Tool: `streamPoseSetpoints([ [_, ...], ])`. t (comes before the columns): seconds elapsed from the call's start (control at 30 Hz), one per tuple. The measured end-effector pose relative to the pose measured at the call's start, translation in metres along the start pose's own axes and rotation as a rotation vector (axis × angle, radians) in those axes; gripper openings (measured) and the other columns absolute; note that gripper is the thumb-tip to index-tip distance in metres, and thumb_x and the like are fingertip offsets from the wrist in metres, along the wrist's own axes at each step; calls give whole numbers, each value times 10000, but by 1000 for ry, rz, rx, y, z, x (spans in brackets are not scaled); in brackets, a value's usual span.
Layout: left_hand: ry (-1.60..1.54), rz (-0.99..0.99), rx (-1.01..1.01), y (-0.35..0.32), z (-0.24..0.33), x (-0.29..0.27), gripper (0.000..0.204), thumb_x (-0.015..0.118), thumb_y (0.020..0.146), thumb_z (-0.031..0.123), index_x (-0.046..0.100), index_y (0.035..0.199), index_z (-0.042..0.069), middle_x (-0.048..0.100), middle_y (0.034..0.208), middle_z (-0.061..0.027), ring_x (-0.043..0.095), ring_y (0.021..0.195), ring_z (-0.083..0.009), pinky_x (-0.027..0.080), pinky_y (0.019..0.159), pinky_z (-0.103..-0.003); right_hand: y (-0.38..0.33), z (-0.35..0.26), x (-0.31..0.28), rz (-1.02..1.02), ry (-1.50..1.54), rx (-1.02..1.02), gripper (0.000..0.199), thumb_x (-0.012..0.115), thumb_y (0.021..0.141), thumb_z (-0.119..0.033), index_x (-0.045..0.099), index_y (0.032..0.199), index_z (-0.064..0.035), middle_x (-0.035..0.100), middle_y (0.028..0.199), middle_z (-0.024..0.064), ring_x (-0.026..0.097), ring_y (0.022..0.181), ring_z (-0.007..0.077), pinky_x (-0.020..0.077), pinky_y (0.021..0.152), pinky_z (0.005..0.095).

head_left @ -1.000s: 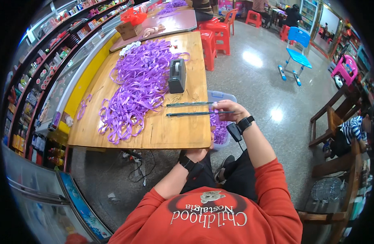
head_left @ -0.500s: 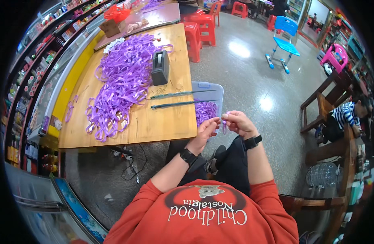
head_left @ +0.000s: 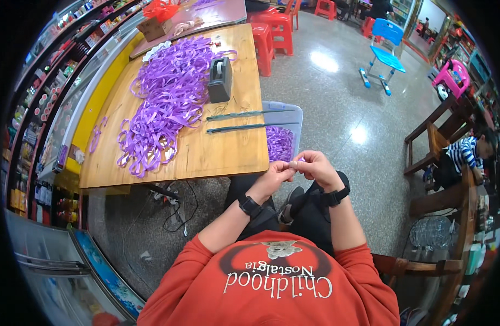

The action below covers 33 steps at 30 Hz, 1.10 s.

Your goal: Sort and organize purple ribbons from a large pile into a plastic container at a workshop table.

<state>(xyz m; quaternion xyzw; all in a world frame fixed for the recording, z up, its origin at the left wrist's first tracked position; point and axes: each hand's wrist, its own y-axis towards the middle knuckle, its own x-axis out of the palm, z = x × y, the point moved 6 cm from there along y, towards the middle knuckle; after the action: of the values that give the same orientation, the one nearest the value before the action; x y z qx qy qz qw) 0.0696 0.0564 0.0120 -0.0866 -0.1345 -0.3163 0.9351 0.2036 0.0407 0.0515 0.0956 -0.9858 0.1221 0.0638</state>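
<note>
My left hand (head_left: pixel 274 180) and my right hand (head_left: pixel 318 169) meet fingertip to fingertip just off the table's near right corner. Both are pinched closed. A bit of purple ribbon (head_left: pixel 301 160) shows at the right fingertips; the fingers hide most of it. What the left fingertips pinch is too small to make out. Beyond my hands, a clear plastic bin (head_left: pixel 297 117) holds many purple ribbon pieces (head_left: pixel 280 142). On the wooden table (head_left: pixel 217 157) lies a large tangled heap of purple ribbon loops (head_left: pixel 166 98).
Two thin dark rods (head_left: pixel 236 128) jut over the table's right edge above the bin. A black tape dispenser (head_left: pixel 220 87) stands beside the ribbon heap. Red stools (head_left: pixel 280 32) and a blue chair (head_left: pixel 387 51) stand farther off. A person in stripes (head_left: pixel 464 152) sits at right.
My fingertips have come together, and the ribbon that dangled below my right hand is now mostly hidden. The view has shifted slightly, so the table sits higher.
</note>
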Motion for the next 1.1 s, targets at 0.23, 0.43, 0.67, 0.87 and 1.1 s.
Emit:
streamPoseSetpoints([
  [0.23,145,22,-118,-24,-10,-26,192,645,908,199,646,990,25,620,824,9,552,763,-62,445,710,-220,3,19,-14,-31,34,113,154,704,851,-195,648,865,-52,578,663,-10,434,465,28,295,399,174],
  [0.43,170,110,-74,-34,-2,-53,261,611,935,258,634,1030,16,624,863,-11,564,774,-80,453,720,-230,26,15,-17,-20,64,163,160,689,866,-205,649,841,-52,568,662,-23,416,468,19,286,404,173],
  [0.67,30,14,-20,-11,11,-27,382,476,999,375,597,1042,15,609,851,-48,576,767,-102,464,738,-262,27,2,9,-117,86,181,136,683,870,-181,667,890,-47,587,681,-19,407,475,20,284,412,176],
  [0.87,-196,-128,-164,-6,-4,0,340,430,1019,354,547,938,44,493,669,19,485,632,-70,434,665,-233,16,8,-4,-168,38,159,164,658,892,-173,661,980,-35,602,714,-2,441,516,20,310,425,172],
  [1.1,-139,-116,-88,8,3,5,299,435,1020,312,541,911,55,458,671,13,450,617,-84,443,676,-272,10,-3,-18,-56,146,46,220,656,897,-173,633,1067,-35,611,769,8,502,558,32,394,469,168],
])
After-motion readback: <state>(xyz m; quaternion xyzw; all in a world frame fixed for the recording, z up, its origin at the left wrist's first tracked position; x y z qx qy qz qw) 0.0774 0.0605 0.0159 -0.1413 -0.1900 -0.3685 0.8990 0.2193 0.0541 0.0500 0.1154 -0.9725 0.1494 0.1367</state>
